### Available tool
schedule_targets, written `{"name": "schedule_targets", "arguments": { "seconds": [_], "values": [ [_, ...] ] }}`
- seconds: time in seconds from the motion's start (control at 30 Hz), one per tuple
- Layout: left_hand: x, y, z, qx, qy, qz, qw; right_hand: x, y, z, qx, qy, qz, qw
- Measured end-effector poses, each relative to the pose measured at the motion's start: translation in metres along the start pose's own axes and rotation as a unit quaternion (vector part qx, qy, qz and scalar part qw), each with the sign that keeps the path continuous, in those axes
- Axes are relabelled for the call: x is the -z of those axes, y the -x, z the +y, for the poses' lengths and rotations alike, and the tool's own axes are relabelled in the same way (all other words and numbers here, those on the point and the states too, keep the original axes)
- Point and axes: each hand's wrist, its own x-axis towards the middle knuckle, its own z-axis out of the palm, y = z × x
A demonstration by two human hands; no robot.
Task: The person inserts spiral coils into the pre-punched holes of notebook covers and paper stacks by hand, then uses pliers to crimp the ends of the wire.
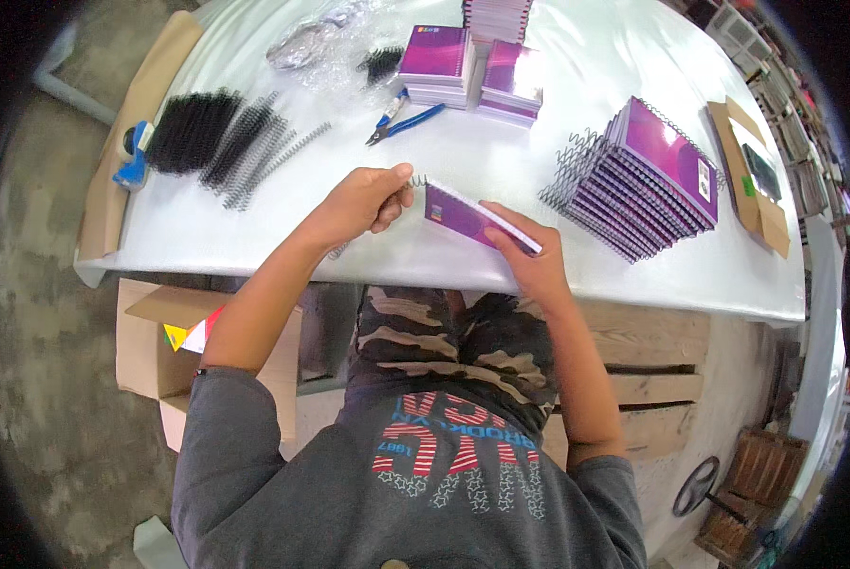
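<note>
My left hand (373,201) is closed, thumb and fingers pinching a dark spiral binding coil (418,180). One end of the coil meets the near-left corner of a small purple notebook (455,214); its other end hangs below my left wrist. Tilted above the table, the notebook is gripped by my right hand (531,248), thumb on the cover and fingers behind. How far the coil runs through the page holes is too small to tell. Beyond my hands lie blue-handled cutting pliers (408,123).
Bunches of loose coils (195,133) lie at the left, beside a blue tape dispenser (136,156). Unbound purple stacks (436,62) stand at the back. A tall pile of coil-bound notebooks (648,175) is on the right, near a cardboard piece (752,180). An open carton (150,346) sits below the table edge.
</note>
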Motion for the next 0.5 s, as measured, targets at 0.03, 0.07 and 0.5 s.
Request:
{"name": "schedule_targets", "arguments": {
  "seconds": [0.03, 0.07, 0.5],
  "values": [
    [0.001, 0.000, 0.001, -0.002, -0.001, -0.002, 1.000, 0.000, 0.000, 0.002, 0.016, 0.002, -0.012, 1.000],
    [0.002, -0.001, 0.001, -0.043, -0.010, 0.015, 0.999, 0.000, -0.001, 0.002, 0.022, 0.008, -0.020, 1.000],
    [-0.011, 0.006, 0.055, -0.340, -0.580, 0.022, 0.740, -0.004, 0.001, 0.012, 0.121, 0.039, -0.020, 0.992]
  ]
}}
